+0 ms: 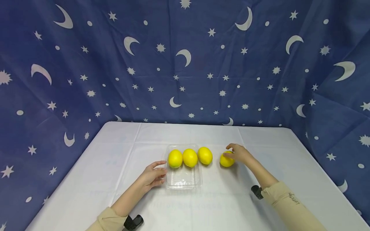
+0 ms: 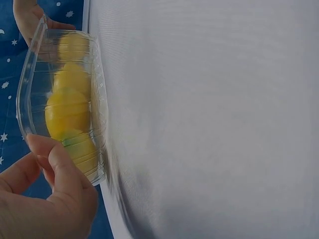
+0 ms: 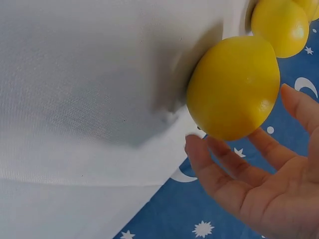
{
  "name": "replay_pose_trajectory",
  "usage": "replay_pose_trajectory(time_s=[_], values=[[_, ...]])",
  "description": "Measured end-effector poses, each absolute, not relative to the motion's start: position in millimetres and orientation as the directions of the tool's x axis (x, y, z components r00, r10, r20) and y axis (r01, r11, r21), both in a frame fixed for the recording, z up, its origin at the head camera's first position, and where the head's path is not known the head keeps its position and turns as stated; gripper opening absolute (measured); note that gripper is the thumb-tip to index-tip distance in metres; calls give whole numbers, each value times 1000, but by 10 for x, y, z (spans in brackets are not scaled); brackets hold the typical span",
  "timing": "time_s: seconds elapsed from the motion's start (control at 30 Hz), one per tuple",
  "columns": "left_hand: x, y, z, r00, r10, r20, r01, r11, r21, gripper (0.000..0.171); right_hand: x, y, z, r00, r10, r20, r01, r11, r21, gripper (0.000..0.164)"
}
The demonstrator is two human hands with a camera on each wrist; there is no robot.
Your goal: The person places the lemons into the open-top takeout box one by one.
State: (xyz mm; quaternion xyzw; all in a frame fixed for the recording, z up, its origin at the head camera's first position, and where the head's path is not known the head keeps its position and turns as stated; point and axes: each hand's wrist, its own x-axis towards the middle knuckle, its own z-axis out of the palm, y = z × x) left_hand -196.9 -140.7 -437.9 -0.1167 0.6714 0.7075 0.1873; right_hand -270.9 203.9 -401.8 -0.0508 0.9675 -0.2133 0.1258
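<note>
A clear plastic container [image 1: 182, 179] lies on the white table with two lemons, a left lemon [image 1: 175, 158] and a middle lemon [image 1: 190, 158], at its far end. A third lemon [image 1: 205, 156] sits at its right rim. My left hand [image 1: 152, 175] is at the container's left side; in the left wrist view a fingertip touches the rim, fingers loosely bent. To the right, my right hand [image 1: 238, 153] reaches over a fourth lemon [image 3: 234, 89], which stands apart on the cloth. Thumb and fingers spread loosely around this lemon without closing on it.
White cloth covers the table [image 1: 231, 205]. Behind and at both sides hangs a blue curtain [image 1: 199, 102] with moons and stars. A black wrist camera [image 1: 134, 222] shows below the left sleeve, another black camera [image 1: 256, 192] beside the right sleeve.
</note>
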Motion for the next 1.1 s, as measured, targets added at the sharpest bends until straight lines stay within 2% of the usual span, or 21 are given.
replay_pose_trajectory(time_s=[0.27,0.67,1.1], values=[[-1976,-1383,-4375,-902,113,-417,-422,-24,906,48,-2681,2054,-4063,-957,-116,-267,19,890,-456,50],[-1960,-1376,-4372,-900,107,-421,-425,-16,905,48,-2665,2075,-4101,-959,-175,-225,-25,838,-545,48],[-1947,-1408,-4370,-898,122,-423,-427,-8,904,50,-2614,2036,-4163,-969,-187,-161,-73,840,-538,46]])
